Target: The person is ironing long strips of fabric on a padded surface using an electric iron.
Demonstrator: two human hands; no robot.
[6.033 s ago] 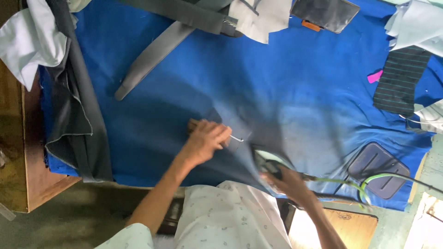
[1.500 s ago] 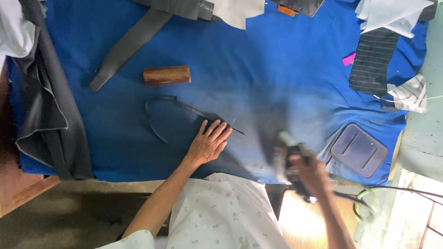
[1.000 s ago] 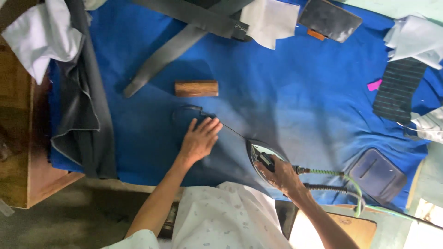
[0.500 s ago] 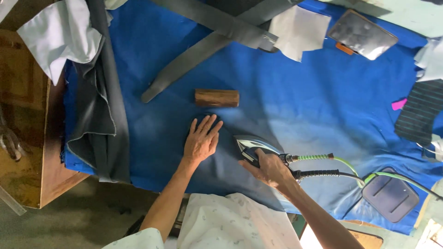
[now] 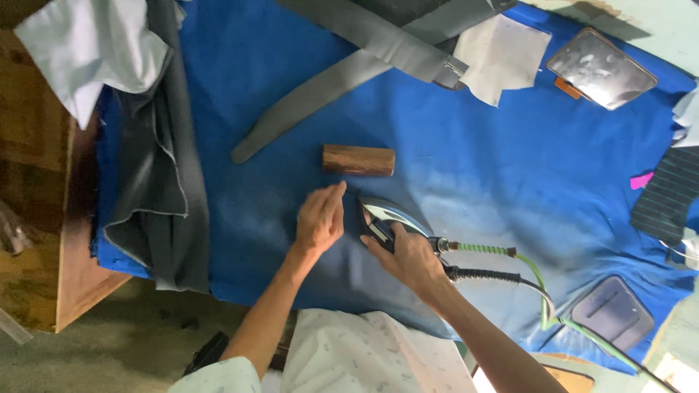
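**Steam iron working over dark cloth on a blue pressing table**

Fabric is being pressed here. The right hand [image 5: 408, 255] is closing around the handle of a silver and dark steam iron [image 5: 382, 218], which is sitting sole-down on a dark blue-grey panel of cloth [image 5: 328, 273] near the front edge of the blue felt-covered table [image 5: 510, 167]. The left hand [image 5: 320, 218] is lying open and flat, fingers together, just beside the iron's nose; it appears to be smoothing and pinning the cloth so it stays taut under the plate. A green braided hose [image 5: 495, 251] and a black cable [image 5: 484, 275] are trailing off the iron's rear toward the right, which is keeping them clear of the pressed area.

Just beyond the hands, a short brown wooden block [image 5: 358, 160], smooth and rounded, is resting within easy reach. A long grey fabric strip [image 5: 320, 94] is lying diagonally across the far side, and a folded heap of dark grey cloth [image 5: 160, 167] is draping over the table's left edge beside a pale garment [image 5: 87, 51]. A white paper piece [image 5: 502, 58] is lying flat near a shiny metal plate [image 5: 601, 69], while a grey rectangular iron rest pad [image 5: 611, 313] is waiting at the right front corner, close to where the hoses are running.
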